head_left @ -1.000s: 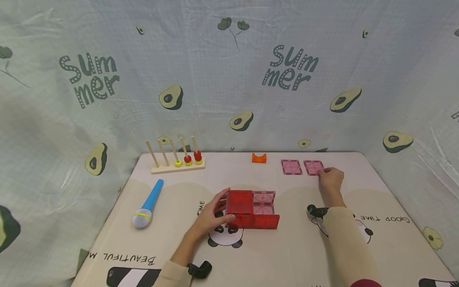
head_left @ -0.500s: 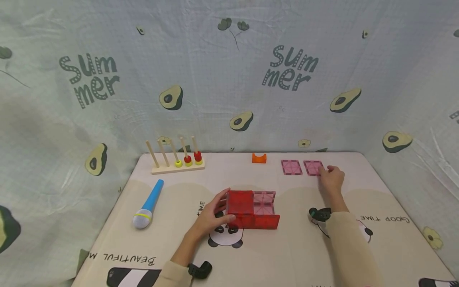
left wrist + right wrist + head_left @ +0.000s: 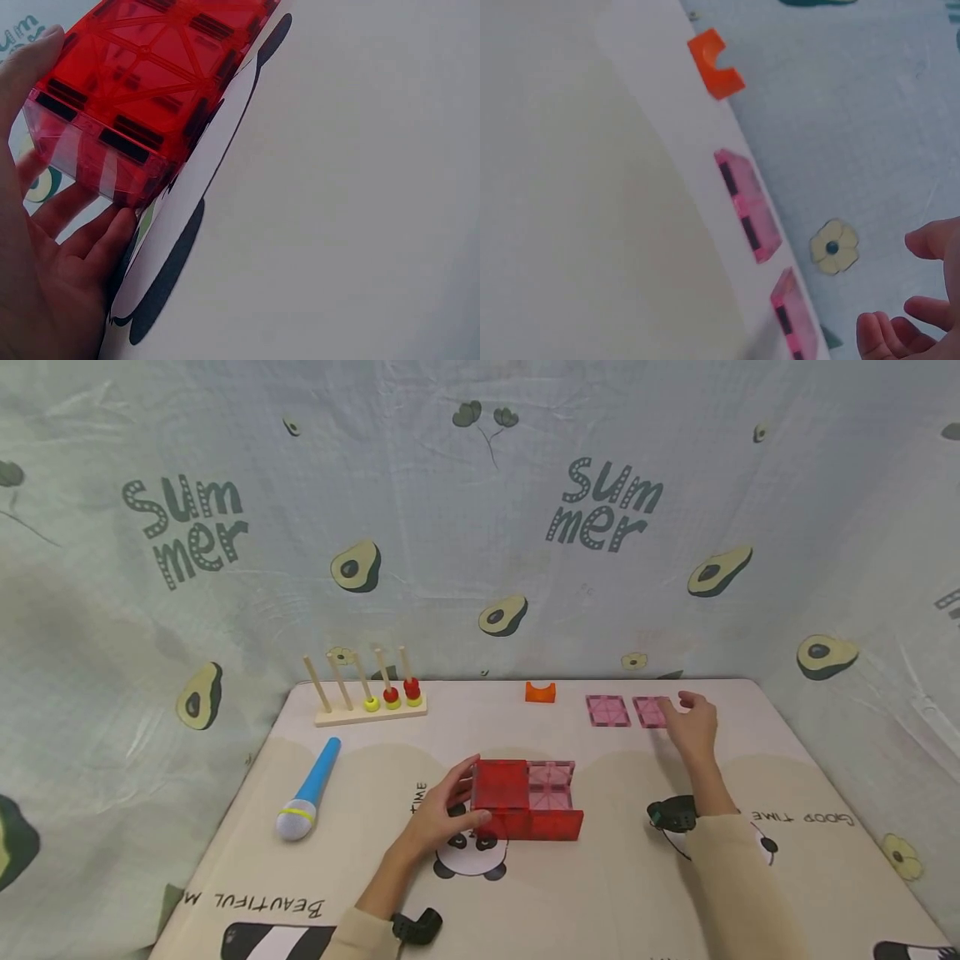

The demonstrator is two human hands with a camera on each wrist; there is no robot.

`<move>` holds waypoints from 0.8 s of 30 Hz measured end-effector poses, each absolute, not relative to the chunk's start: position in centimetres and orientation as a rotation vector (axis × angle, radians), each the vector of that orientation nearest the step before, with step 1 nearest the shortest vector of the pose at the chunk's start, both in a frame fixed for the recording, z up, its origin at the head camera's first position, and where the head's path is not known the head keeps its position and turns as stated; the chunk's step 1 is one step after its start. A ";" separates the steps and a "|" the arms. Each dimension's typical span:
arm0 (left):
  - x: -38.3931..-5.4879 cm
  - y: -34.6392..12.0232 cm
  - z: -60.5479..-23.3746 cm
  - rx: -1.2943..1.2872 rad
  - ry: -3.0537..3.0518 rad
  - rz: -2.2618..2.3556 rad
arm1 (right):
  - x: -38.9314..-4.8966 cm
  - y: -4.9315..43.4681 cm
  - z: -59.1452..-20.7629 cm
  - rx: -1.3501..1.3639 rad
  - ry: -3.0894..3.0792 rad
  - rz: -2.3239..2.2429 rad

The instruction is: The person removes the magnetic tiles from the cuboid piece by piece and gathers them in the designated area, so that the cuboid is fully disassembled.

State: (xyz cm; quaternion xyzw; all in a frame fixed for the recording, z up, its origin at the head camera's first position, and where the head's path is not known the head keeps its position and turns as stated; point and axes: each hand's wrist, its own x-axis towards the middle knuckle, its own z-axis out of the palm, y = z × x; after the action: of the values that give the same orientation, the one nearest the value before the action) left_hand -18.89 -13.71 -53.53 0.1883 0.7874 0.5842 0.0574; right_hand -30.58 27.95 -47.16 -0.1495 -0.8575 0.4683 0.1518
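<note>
My left hand (image 3: pixel 438 817) grips the left end of a box built of magnetic tiles (image 3: pixel 502 783), red on the top and front, with pink tiles showing at its right half. In the left wrist view, the thumb lies along one edge of the box and the fingers reach around its pink end tile (image 3: pixel 90 161). Over at the back right, my right hand (image 3: pixel 693 728) hovers at a flat pink magnetic tile (image 3: pixel 648 713), overlapping its right side. Thumb and fingers are spread apart with nothing between them. A second pink tile (image 3: pixel 608 711) lies just left of it.
An orange notched block (image 3: pixel 540 692) sits near the table's back edge. At the back left stands a wooden peg rack (image 3: pixel 371 714) with red and yellow beads. A blue toy microphone (image 3: pixel 318 772) lies in front of it. A printed curtain (image 3: pixel 420 485) hangs behind the table.
My right hand has come off the corner of the right pink tile and lifted slightly, its thumb and fingers spreading wider. My left hand and the tile box have stayed put.
</note>
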 end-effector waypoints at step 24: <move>-18.6 -13.7 -53.2 0.561 2.396 1.770 | -24.2 24.2 -43.9 0.034 -2.490 1.182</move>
State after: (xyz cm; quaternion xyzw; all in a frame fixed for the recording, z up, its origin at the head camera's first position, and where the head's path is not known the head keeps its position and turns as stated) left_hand -18.59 -13.71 -53.22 0.1849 0.7893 0.5830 0.0550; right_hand -24.19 24.18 -43.94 0.0120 -0.8866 0.4208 0.1916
